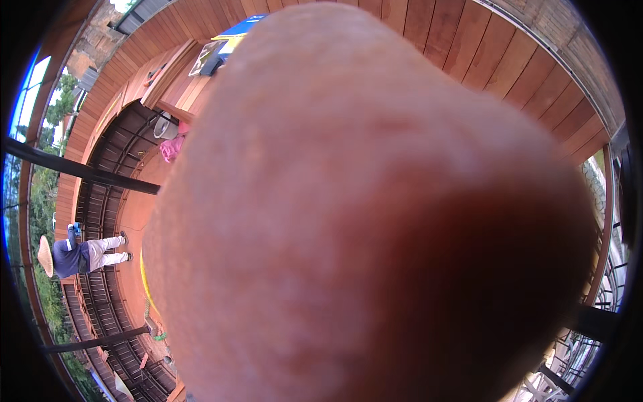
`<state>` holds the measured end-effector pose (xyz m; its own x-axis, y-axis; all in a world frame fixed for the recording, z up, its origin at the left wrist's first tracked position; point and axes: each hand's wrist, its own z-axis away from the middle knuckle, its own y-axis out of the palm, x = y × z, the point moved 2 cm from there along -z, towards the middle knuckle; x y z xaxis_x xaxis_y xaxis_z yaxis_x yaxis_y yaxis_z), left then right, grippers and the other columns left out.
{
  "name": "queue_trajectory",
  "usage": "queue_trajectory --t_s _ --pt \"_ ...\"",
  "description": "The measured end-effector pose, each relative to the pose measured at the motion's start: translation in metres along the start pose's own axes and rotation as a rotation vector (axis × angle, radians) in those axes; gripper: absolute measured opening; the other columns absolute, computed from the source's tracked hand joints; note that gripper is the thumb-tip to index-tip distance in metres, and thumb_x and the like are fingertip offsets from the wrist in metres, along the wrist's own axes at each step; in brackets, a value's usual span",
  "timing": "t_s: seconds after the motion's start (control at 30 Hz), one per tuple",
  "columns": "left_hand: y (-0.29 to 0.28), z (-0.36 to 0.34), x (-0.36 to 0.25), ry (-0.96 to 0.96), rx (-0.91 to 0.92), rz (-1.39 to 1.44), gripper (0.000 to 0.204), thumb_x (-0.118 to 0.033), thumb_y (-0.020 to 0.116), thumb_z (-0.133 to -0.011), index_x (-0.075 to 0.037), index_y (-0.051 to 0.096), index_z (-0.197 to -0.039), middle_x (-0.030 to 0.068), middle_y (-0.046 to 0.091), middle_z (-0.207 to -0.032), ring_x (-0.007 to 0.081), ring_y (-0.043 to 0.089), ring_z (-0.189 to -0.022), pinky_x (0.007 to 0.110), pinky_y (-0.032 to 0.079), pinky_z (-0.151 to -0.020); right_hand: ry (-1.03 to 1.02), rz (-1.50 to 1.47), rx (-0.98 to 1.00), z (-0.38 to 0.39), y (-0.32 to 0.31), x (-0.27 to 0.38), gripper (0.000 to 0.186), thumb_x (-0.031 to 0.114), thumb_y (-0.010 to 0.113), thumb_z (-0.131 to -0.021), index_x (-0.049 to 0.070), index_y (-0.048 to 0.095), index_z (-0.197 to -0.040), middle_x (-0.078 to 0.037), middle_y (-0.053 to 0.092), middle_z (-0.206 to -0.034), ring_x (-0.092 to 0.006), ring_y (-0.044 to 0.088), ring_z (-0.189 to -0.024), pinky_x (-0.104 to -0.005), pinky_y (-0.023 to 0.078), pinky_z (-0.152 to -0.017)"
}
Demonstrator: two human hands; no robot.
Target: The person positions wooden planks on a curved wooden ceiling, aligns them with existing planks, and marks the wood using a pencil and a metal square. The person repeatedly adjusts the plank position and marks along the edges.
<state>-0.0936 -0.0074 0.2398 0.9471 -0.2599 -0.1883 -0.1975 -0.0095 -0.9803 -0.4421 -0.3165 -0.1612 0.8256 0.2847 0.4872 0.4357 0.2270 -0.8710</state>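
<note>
And here it is, a blurred hand [321, 201] filling the middle of the frame, bottom edge to nearly the top! Left or right, I can't tell; fingers apart, together or clamped, can't tell that either, it's one smear of skin, darkest at lower right. The nearest thing to it must be the head camera, just this side of the picture and so out of sight; that closeness probably explains the size and blur. Anything gripped would be hidden.

Out past its upper left edge: a blue-and-yellow item [240, 30], partly covered, then a wooden bench [175, 84], a pale bucket [163, 126] and a pink bundle [172, 149] on the reddish floor [137, 208], probably set down by the bench for easy reach.

Room to move? Floor shows in a strip at left, crossed by a dark post [87, 173]. A person in a conical hat [74, 258] stands near the railing [110, 285], and timber boards [485, 50] bound the upper right.
</note>
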Motion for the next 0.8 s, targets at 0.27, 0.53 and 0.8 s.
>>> queue_trajectory --t_s 0.27,0.53,0.8 --pt "0.022 -0.055 -0.052 -0.036 0.126 -0.001 0.066 -0.056 0.062 -0.082 0.005 0.061 -0.109 0.0128 0.064 -0.087 0.0211 0.061 -0.072 0.03 0.047 -0.064 0.079 -0.204 0.083 0.006 -0.013 -0.015 0.068 0.057 0.046 -0.095 -0.008 0.056 -0.077 -0.015 0.058 -0.062 -0.0189 0.052 -0.047 -0.0357 0.045 -0.051" --pt "0.029 -0.075 -0.11 -0.137 0.146 0.013 0.056 -0.049 0.062 -0.084 0.003 0.061 -0.107 0.0122 0.064 -0.084 0.0226 0.06 -0.069 0.031 0.047 -0.061 -0.033 -0.409 0.145 0.001 0.001 -0.049 0.059 0.052 0.051 -0.095 -0.002 0.051 -0.073 -0.006 0.049 -0.06 -0.0137 0.055 -0.05 -0.0291 0.044 -0.048" --pt "0.042 -0.082 -0.14 -0.142 0.087 0.082 0.047 -0.042 0.063 -0.087 0.002 0.061 -0.105 0.0117 0.063 -0.081 0.024 0.06 -0.066 0.031 0.047 -0.058 -0.109 -0.532 0.173 0.002 0.002 -0.052 0.051 0.045 0.051 -0.097 -0.002 0.053 -0.077 -0.004 0.05 -0.063 -0.0124 0.054 -0.05 -0.0265 0.044 -0.048"
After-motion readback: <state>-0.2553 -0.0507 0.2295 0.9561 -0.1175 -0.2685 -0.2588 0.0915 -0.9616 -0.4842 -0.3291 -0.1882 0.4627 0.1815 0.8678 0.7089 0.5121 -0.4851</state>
